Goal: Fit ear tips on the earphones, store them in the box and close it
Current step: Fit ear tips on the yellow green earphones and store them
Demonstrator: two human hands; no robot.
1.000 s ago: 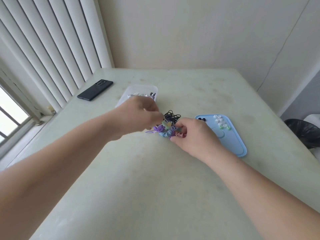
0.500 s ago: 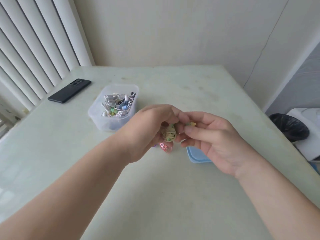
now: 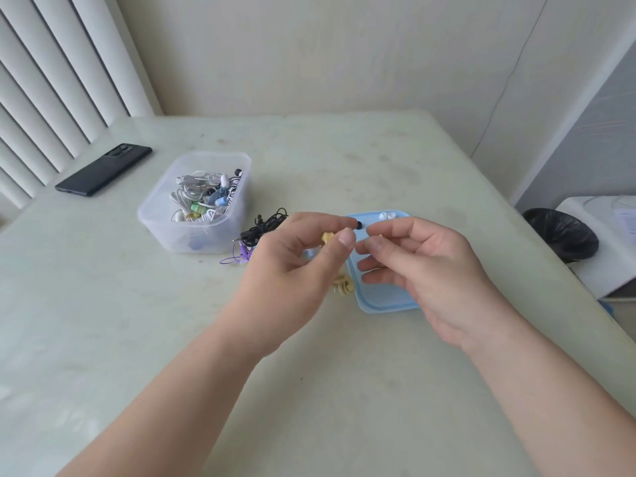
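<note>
A yellow earphone [image 3: 326,237] is pinched by the left hand [image 3: 289,270] above the middle of the table [image 3: 155,339]. The right hand [image 3: 430,270] is held just beside it, fingertips curled together; whether anything is gripped cannot be told. Beyond, the earphone-filled box [image 3: 179,241] is set toward the left edge.

Around my right hand [image 3: 430,270], the table [image 3: 309,401] lies bare toward 6 o'clock and toward 12, up to the wall [image 3: 344,63]. My left hand [image 3: 292,270] fills 9 o'clock; past it, at 10, the clear box [image 3: 155,222] blocks the way, black cable [image 3: 266,226] and purple cable [image 3: 243,252] heaped just beside it, the phone [image 3: 103,169] farther out. The blue lid [image 3: 389,302] lies beneath. Toward 3 o'clock the tabletop is open to its edge.
</note>
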